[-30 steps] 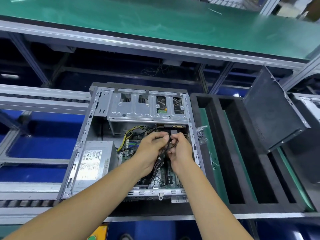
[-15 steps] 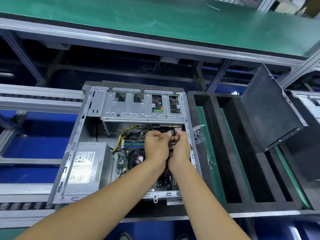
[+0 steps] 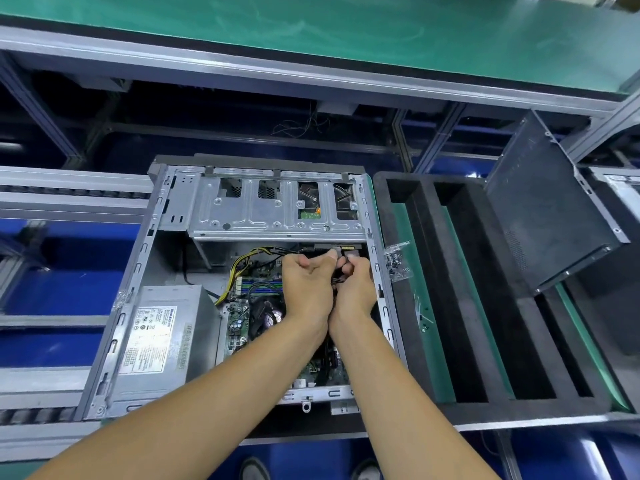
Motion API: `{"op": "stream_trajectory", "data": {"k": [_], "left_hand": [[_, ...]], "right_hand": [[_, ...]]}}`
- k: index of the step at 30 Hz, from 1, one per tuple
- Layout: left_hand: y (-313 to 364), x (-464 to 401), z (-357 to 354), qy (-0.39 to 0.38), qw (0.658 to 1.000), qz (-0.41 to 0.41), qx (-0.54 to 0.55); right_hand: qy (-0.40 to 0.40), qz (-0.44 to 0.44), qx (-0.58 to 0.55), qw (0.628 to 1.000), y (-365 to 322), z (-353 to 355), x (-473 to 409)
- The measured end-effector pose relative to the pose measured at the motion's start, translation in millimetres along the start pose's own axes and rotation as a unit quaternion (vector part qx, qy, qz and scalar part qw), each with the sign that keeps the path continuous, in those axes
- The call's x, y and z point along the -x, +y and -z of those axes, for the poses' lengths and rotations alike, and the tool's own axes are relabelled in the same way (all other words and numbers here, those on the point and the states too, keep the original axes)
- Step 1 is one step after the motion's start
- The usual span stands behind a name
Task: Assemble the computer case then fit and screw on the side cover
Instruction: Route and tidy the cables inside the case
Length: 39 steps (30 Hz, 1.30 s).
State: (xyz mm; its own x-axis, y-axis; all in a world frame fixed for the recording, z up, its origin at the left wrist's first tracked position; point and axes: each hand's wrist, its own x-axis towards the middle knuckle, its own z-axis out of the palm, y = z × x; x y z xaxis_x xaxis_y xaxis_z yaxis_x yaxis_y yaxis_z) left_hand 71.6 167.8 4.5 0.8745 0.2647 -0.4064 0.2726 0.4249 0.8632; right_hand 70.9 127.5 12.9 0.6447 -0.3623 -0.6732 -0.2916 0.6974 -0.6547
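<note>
1. Head view, looking straight down: the computer case [image 3: 263, 289] lies open on its side, centre-left of the frame, on the conveyor line. The side cover [image 3: 550, 216] is still off, propped tilted in the black foam tray [image 3: 460, 306] at the upper right.

2. What changed: a second ago both hands were lower in the case, over the board, sorting dark cables. Now they've moved up to just under the metal drive cage [image 3: 277, 206].

3. The left hand [image 3: 308, 285] has its fingers curled, thumb tip pressing at a black connector [image 3: 334, 252]. The right hand [image 3: 356, 285] has its fingers clamped round the dark cable bundle [image 3: 337, 280] right next to it.

4. My guess is this is plugging drive cables in, so still the internal wiring stage. The cover and screws come later.

5. A small clear bag of screws [image 3: 396, 259] sits on the case's right rim, near the right hand.

6. Hard to make out: the hands cover the connector, so I can't tell if it's seated. The socket under the cage is in shadow.

7. The power supply [image 3: 162, 337] sits lower left, with yellow wires [image 3: 235, 271] looping across. The green bench [image 3: 311, 32] at the top runs off frame.
</note>
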Motion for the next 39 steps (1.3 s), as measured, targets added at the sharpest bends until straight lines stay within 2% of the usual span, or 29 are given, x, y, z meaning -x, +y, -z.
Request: {"op": "stream_trajectory", "data": {"k": [20,30,36,39], "left_hand": [[-2.3,3.3,0.8,0.001,0.999,0.017,0.035],[-4.9,-3.5,-0.4,-0.005,1.0,0.007,0.021],[-7.4,-3.3,-4.2,0.026,0.998,0.025,0.053],[-7.4,-2.9,-4.2,0.032,0.999,-0.002,-0.005]], "right_hand": [[-0.005,0.025,-0.013,1.0,1.5,-0.9,-7.1],[-0.01,-0.018,-0.072,0.997,-2.1,-3.6,-6.5],[-0.001,-0.019,-0.012,1.0,-2.8,-1.1,-8.9],[0.007,-0.006,0.014,1.0,-2.0,-0.6,-8.9]]}}
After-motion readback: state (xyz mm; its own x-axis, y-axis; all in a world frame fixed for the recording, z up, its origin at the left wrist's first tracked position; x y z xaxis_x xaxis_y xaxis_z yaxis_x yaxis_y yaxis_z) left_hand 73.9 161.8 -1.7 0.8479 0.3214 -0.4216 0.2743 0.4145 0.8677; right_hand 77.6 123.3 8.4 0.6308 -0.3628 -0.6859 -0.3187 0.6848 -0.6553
